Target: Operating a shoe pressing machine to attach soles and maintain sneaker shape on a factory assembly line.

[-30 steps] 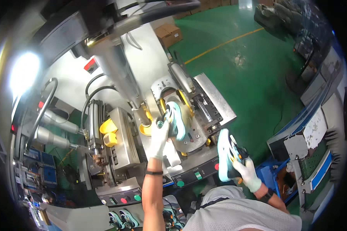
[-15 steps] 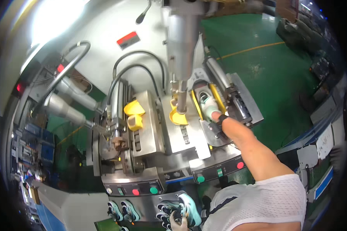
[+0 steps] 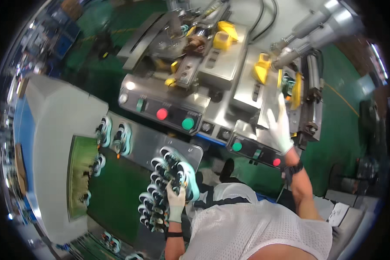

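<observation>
My left hand (image 3: 176, 202), in a white glove, is closed on a teal-soled sneaker (image 3: 190, 180) at the front end of a packed row of like sneakers (image 3: 148, 206). My right hand (image 3: 281, 128), also gloved, holds nothing; its fingers are stretched out and somewhat blurred. It is just below the press's right station, where another sneaker (image 3: 287, 82) sits between yellow side pads (image 3: 297, 93). Beside that station is a yellow toe-shaped mould (image 3: 261, 69) on a metal block.
Control panels with a red button (image 3: 162, 114) and a green button (image 3: 188, 124) run along the press front. A metal shelf (image 3: 149, 138) below carries two sneakers (image 3: 122, 138). More yellow moulds (image 3: 223, 40) sit on the left block. Thick metal cylinders (image 3: 320, 32) angle in above.
My view has swung, so the press now appears higher up. My right hand has drawn back from the sneaker in the right station. My left hand stays at the front sneaker of the row.
</observation>
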Motion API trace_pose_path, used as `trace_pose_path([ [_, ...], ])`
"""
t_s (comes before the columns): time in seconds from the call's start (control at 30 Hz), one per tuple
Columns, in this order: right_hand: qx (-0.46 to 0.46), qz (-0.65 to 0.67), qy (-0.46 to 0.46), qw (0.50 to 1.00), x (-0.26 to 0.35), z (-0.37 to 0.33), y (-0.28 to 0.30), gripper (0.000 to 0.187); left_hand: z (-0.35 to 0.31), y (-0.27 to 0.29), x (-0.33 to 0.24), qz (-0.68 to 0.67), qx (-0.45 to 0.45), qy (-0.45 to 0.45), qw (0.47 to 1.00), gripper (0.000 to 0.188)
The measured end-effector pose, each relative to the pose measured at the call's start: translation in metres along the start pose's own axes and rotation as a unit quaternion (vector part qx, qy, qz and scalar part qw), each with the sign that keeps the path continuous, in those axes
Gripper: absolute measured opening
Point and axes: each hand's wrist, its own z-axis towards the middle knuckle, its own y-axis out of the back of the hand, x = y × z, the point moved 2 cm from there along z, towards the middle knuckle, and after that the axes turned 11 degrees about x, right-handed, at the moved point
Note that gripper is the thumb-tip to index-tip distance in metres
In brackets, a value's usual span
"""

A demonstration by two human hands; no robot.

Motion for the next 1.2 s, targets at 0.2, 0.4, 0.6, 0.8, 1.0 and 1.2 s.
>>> trace_pose_path([
  [0.2,0.354,-0.329,-0.024,0.875,0.054,-0.094,-0.133,0.094,-0.020,0.029,0.029,-0.085,-0.007,0.022,0.996,0.057],
  [0.4,0.321,-0.277,0.004,0.906,0.068,-0.120,-0.160,0.091,-0.040,0.093,0.065,-0.141,-0.042,0.052,0.988,0.057],
  [0.6,0.413,0.067,0.022,0.908,0.138,-0.140,-0.281,0.080,-0.052,0.129,0.083,-0.109,-0.107,0.063,0.986,0.054],
  [0.8,0.321,-0.023,-0.075,0.944,0.139,-0.154,-0.379,0.079,-0.058,0.138,0.100,-0.102,-0.126,0.058,0.985,0.058],
  [1.0,0.344,0.044,-0.141,0.927,0.112,-0.169,-0.381,0.077,-0.032,0.144,0.121,-0.103,-0.099,0.086,0.986,0.059],
  [1.2,0.370,0.077,-0.165,0.911,0.101,-0.187,-0.383,0.090,-0.017,0.156,0.144,-0.026,-0.155,0.070,0.985,0.057],
])
